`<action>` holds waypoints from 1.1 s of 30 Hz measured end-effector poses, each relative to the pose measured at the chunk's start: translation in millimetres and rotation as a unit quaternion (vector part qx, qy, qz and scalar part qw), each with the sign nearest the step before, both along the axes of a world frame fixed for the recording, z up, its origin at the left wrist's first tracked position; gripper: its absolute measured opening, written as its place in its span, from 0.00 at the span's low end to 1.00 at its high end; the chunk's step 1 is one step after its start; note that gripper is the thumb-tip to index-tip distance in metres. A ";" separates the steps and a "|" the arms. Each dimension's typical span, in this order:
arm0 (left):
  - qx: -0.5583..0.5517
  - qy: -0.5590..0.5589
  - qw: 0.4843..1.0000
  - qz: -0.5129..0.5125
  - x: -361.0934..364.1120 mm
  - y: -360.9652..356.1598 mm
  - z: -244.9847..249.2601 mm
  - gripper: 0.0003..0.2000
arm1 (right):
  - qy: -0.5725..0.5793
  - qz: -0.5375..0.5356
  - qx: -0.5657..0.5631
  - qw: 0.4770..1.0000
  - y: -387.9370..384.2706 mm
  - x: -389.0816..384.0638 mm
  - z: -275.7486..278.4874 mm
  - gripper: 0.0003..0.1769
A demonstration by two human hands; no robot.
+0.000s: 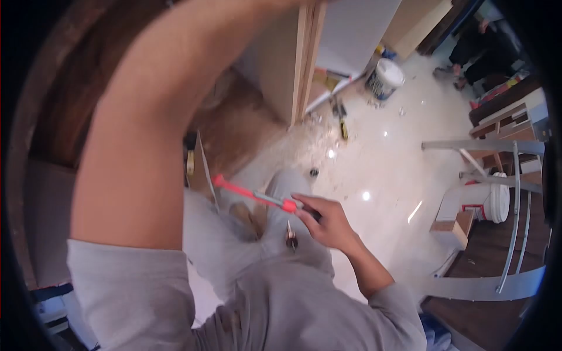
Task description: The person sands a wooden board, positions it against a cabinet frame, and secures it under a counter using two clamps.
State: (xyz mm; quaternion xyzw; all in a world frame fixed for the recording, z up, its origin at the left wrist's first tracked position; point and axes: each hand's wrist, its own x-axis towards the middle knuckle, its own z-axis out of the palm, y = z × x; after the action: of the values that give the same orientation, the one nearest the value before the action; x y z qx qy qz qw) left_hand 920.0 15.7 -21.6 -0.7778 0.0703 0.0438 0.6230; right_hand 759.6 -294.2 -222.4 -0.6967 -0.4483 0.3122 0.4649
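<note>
Holding a red tool (266, 199), right hand (329, 221) hangs (panel edge (302, 64) well apart).

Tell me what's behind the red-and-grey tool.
Around the tool, a grey trouser leg and floor show behind it. Whatever sits directly behind the tool or the right-hand grip is covered.

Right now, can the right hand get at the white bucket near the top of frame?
Probably not without moving closer: the white bucket stands well beyond the right hand, whose grip is on the red-and-grey tool.
</note>
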 end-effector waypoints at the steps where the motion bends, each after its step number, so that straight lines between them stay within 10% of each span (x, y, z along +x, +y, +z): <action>1: 0.005 -0.014 1.000 -0.006 4.1 6.6 -1.3 0.18 | 0.017 -0.004 -0.039 0.999 -4.7 9.2 15.6 0.17; 6: -0.048 0.001 0.999 0.025 18.6 9.0 -5.2 0.19 | 0.132 -0.117 0.127 0.976 -46.9 61.5 88.7 0.21; 19: -0.026 -0.012 1.000 -0.006 20.4 12.2 -12.6 0.27 | -0.519 -0.204 0.492 0.669 160.7 132.3 340.5 0.16; 26: -0.022 -0.035 0.999 0.002 31.3 14.1 -15.0 0.31 | -0.703 -0.057 0.283 0.649 231.5 75.2 326.9 0.22; 33: -0.002 -0.012 1.000 0.017 16.4 3.4 -7.1 0.30 | -0.615 0.083 0.097 0.778 222.1 87.0 371.9 0.16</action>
State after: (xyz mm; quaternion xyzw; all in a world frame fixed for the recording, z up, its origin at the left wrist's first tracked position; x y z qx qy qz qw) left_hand 936.4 19.1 -28.6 -0.7804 0.0497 0.0449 0.6217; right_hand 846.6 -72.0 149.5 -0.6516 -0.7231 -0.1906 0.1275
